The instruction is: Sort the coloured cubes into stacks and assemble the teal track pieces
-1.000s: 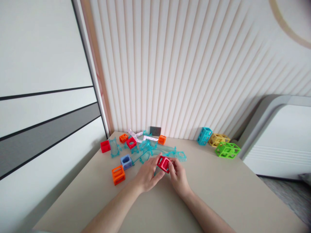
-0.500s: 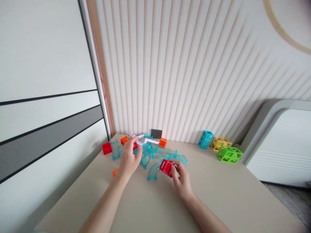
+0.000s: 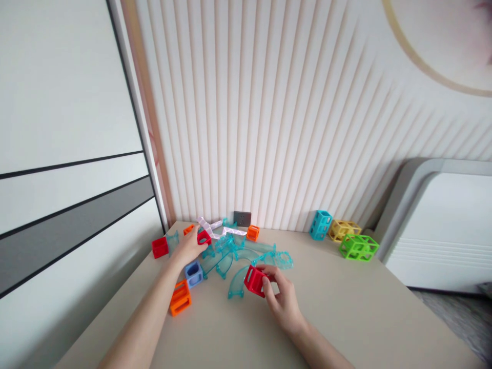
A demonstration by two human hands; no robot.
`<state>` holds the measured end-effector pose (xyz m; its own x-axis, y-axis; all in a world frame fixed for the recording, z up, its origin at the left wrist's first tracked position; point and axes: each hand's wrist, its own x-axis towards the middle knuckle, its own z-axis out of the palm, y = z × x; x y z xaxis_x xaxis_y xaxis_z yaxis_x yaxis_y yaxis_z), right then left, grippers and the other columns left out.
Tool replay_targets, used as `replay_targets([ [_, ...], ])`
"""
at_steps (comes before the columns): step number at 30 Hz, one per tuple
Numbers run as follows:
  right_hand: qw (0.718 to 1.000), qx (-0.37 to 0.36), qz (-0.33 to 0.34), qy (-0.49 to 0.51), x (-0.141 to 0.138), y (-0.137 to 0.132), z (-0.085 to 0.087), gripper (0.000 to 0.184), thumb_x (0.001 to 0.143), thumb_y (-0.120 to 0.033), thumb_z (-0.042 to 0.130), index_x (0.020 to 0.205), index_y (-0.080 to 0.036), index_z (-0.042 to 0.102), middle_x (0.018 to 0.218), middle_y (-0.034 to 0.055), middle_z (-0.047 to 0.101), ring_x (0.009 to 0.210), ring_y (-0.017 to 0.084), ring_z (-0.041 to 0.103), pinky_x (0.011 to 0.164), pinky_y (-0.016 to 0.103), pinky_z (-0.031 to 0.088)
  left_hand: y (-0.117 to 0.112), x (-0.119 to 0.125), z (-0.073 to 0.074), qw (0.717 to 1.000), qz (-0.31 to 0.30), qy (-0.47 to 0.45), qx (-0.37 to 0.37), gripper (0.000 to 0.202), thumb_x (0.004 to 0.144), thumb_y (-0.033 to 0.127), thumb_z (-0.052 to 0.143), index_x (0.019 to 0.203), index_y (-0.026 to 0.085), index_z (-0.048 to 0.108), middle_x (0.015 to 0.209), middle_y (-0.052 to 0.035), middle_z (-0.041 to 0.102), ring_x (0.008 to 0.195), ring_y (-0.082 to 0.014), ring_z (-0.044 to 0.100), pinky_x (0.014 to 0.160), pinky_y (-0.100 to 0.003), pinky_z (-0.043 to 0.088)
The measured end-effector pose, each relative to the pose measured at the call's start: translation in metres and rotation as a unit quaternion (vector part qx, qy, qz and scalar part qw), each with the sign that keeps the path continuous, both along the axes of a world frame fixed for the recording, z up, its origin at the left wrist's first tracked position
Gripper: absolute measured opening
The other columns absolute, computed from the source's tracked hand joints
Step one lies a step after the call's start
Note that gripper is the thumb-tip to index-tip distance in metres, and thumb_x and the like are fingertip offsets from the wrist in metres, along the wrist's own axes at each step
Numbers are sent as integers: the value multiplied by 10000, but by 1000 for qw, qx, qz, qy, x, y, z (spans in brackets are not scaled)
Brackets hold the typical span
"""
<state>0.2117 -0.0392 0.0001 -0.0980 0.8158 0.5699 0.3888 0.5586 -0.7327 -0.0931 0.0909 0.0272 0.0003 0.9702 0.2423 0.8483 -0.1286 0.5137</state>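
My right hand (image 3: 282, 300) is closed on a red open-sided cube (image 3: 254, 280), held just above the beige table (image 3: 346, 307), beside a curved clear teal track piece (image 3: 236, 283). My left hand (image 3: 187, 248) reaches to the far left of the pile. Its fingers curl around a clear teal piece (image 3: 172, 239), next to a second red cube (image 3: 204, 237). A blue cube (image 3: 193, 272) and an orange cube (image 3: 180, 298) lie just below that wrist.
More clear teal track pieces (image 3: 269, 254), a white zigzag strip (image 3: 221, 229), small orange cubes (image 3: 252, 232) and a red cube (image 3: 159, 247) lie near the ribbed wall. Teal (image 3: 321, 224), yellow (image 3: 344, 229) and green (image 3: 358, 247) lattice cubes stand at the right. A white cabinet (image 3: 442, 230) borders the table.
My left hand has let go of the red cube and reached left to the clear teal piece. My right hand has kept the red cube and drawn it slightly nearer. The view shifted.
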Motion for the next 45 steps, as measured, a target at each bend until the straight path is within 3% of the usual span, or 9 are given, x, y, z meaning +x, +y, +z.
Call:
replay_targets([
  [4, 1000, 0, 11, -2, 0, -1, 0, 205, 1025, -330, 432, 979, -230, 605, 1045, 81, 740, 829, 175, 689, 726, 279, 564, -3, 3, -2, 1000, -14, 21, -6, 193, 759, 157, 637, 950, 174, 614, 939, -93, 713, 956, -274, 686, 843, -343, 486],
  [6, 1000, -5, 16, -6, 1, -1, -3, 184, 1022, -316, 445, 995, -233, 607, 1064, 75, 737, 838, 171, 691, 738, 277, 563, -5, 5, -1, 1000, -16, 23, 5, 129, 777, 142, 615, 897, 185, 594, 925, -76, 693, 957, -256, 671, 851, -332, 482],
  [16, 1000, -5, 15, -16, 1, 0, -6, 188, 1014, -325, 453, 994, -232, 615, 1083, 76, 737, 846, 174, 696, 737, 273, 576, -13, 9, 4, 998, 26, 2, 64, 150, 841, 211, 573, 983, 189, 532, 991, -90, 641, 1037, -262, 617, 899, -364, 489],
  [30, 1000, -15, 24, -14, 0, -2, 1, 194, 1019, -327, 444, 1020, -237, 616, 1081, 69, 737, 847, 171, 695, 737, 266, 572, -17, 16, 10, 996, 35, -37, 67, 156, 889, 331, 544, 983, 207, 540, 937, -71, 671, 965, -274, 655, 859, -385, 507],
  [33, 1000, -14, 20, -16, 0, -1, 0, 207, 1024, -340, 438, 1026, -236, 617, 1073, 72, 736, 842, 170, 694, 730, 264, 573, -20, 17, 15, 990, 41, -61, 116, 216, 900, 363, 537, 1041, 199, 551, 982, -85, 675, 1011, -279, 653, 908, -402, 508],
  [36, 1000, -9, 10, -8, 0, 0, -3, 206, 1026, -345, 441, 1037, -235, 615, 1054, 73, 733, 838, 171, 692, 724, 264, 570, -25, 23, 24, 971, 46, -107, 210, 330, 896, 390, 555, 1138, 167, 552, 1047, -117, 660, 1057, -286, 645, 945, -407, 508],
  [39, 1000, -1, -5, 12, 0, 2, -5, 215, 1031, -358, 436, 1006, -225, 603, 1059, 86, 723, 851, 177, 686, 724, 271, 562, -38, 39, 32, 946, -4, -195, 258, 445, 897, 414, 583, 1267, 175, 517, 1234, -146, 612, 1173, -283, 604, 994, -404, 498],
  [41, 999, 5, -22, 32, 0, 3, -6, 237, 1035, -377, 428, 975, -218, 593, 1082, 102, 711, 879, 187, 679, 738, 286, 557, -50, 56, 33, 919, -72, -310, 231, 526, 889, 428, 620, 1345, 216, 467, 1386, -144, 538, 1262, -277, 564, 1030, -395, 483],
  [45, 993, -7, -61, 100, 0, 8, -10, 273, 1033, -432, 427, 1032, -215, 591, 1147, 115, 679, 925, 203, 656, 761, 312, 541, -77, 93, 24, 805, -192, -553, 102, 600, 829, 401, 741, 1338, 262, 455, 1321, -110, 610, 1203, -263, 611, 1010, -378, 486],
])
